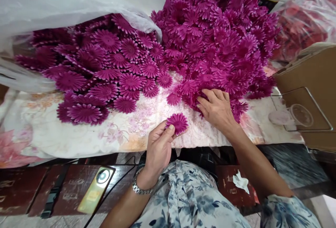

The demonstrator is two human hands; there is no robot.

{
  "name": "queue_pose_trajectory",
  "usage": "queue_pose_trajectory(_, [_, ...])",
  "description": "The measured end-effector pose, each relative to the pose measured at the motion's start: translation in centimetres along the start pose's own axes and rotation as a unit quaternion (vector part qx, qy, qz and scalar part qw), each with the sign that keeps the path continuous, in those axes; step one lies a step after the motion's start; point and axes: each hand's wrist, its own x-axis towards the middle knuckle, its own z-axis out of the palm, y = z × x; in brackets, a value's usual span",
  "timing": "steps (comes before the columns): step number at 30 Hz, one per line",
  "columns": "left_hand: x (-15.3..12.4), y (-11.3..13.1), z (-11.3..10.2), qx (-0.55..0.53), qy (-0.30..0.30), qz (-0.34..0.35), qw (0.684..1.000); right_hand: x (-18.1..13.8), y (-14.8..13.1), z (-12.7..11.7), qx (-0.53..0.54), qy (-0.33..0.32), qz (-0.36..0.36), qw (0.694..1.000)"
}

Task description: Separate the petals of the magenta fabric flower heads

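Observation:
My left hand (160, 144), with a metal watch on its wrist, pinches a purple artificial flower head (177, 123) between thumb and fingers. The flower faces up, just above the cloth near the table's front edge. To its right, my right hand (217, 107) rests at the lower front of a tall heap of loose purple flower heads (215, 46). Its fingers are bent and slightly apart, touching petals; no flower is plainly gripped in them. On the left, purple flower heads in stacks (110, 70) lie partly under a translucent plastic bag (78, 4).
A floral cloth (126, 137) covers the table. At the right stand a cardboard box (312, 81), a wire frame with a clear plastic cup (301, 115), and a bag of red flowers (304, 25). A phone (96, 189) and a black strap (54, 194) lie on the bench below.

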Motion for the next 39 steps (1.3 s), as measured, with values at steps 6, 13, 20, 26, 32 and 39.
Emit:
queue_pose_trajectory(6, [-0.1, 0.1, 0.6, -0.029, -0.028, -0.017, 0.999, -0.9, 0.0, -1.3, 0.066, 0.037, -0.003, 0.997])
queue_pose_trajectory(13, [-0.2, 0.0, 1.2, -0.022, -0.029, -0.029, 0.999, -1.5, -0.8, -4.1, 0.131, 0.121, -0.008, 0.984])
queue_pose_trajectory(20, [-0.5, -0.4, 1.7, -0.015, -0.056, -0.017, 0.998, -2.0, -5.2, -3.9, 0.302, 0.062, 0.011, 0.951])
queue_pose_trajectory(26, [-0.9, -0.7, 1.0, 0.027, -0.088, 0.0, 0.996, -2.0, -5.6, -2.5, 0.4, 0.051, 0.049, 0.914])
queue_pose_trajectory(32, [-0.8, -1.2, 0.6, 0.056, -0.087, 0.02, 0.994, -2.0, -5.7, -2.9, 0.379, 0.06, 0.052, 0.922])
queue_pose_trajectory(39, [-0.6, -1.5, 0.1, 0.108, -0.064, 0.032, 0.992, -2.1, -5.7, -3.1, 0.368, 0.05, 0.044, 0.927])
